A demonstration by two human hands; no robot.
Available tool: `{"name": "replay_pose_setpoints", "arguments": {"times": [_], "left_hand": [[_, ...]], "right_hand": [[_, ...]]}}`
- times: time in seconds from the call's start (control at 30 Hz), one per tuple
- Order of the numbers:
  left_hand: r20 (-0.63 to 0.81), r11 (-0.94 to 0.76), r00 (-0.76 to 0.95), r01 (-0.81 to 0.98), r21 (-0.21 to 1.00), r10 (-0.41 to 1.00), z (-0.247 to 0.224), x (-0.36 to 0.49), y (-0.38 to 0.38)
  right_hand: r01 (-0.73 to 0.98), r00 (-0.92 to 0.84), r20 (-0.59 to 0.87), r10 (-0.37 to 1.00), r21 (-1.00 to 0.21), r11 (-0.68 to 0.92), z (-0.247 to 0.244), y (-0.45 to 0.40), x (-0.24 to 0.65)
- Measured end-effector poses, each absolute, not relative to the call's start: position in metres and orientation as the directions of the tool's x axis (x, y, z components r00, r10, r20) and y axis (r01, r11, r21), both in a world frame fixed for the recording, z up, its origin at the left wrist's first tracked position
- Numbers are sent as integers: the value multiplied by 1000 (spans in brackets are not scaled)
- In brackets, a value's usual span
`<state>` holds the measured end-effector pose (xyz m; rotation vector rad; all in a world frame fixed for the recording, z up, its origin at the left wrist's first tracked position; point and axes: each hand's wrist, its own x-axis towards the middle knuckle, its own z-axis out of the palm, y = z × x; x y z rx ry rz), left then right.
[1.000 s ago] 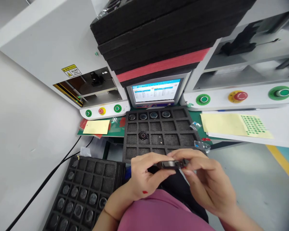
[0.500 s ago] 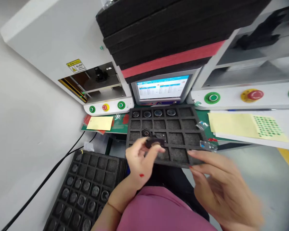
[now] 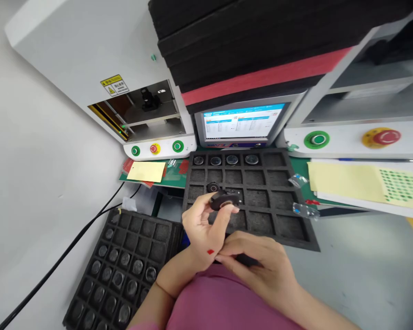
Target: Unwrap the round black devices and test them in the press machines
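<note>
My left hand (image 3: pixel 204 224) is closed on a round black part (image 3: pixel 223 200), holding it between thumb and fingers above the black foam tray (image 3: pixel 301 229). A small red sticker (image 3: pixel 210 251) lies on the skin near the base of my left thumb. My right hand (image 3: pixel 261 261) is beside my left wrist, thumb and forefinger pinched together close to the sticker; what is between them, if anything, is too small to tell. Just beyond my left hand, a small black round connector (image 3: pixel 213 187) sits in the tray. Several round dark discs, such as one disc (image 3: pixel 251 159), fill the tray's back row.
At lower left stands another foam tray (image 3: pixel 129 236) with several discs. Behind are a screen (image 3: pixel 244 123) and machines with green buttons and a red stop button (image 3: pixel 387 136). Black foam (image 3: pixel 248 50) overhangs the screen. Clear packets (image 3: pixel 306 211) and a yellow sheet (image 3: pixel 344 181) lie right.
My right hand has moved left from the tray's front right edge to my left wrist, its fingers closing into a pinch. My left hand still holds the round black part. The view has shifted slightly.
</note>
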<state>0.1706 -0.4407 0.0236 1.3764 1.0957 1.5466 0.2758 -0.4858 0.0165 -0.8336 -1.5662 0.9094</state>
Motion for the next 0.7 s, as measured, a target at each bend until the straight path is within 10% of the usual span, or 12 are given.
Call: {"name": "replay_pose_setpoints", "arguments": {"times": [0.33, 0.53, 0.7], "left_hand": [[136, -134, -64, 39, 990, 989, 15, 169, -428], [-147, 153, 44, -277, 949, 988, 7, 168, -417], [-303, 362, 218, -326, 873, 928, 7, 171, -418]], "right_hand": [[117, -254, 20, 967, -992, 51, -7, -476, 298], [452, 508, -14, 861, -846, -281, -63, -473, 396], [419, 728, -99, 678, -719, -555, -118, -470, 462]]}}
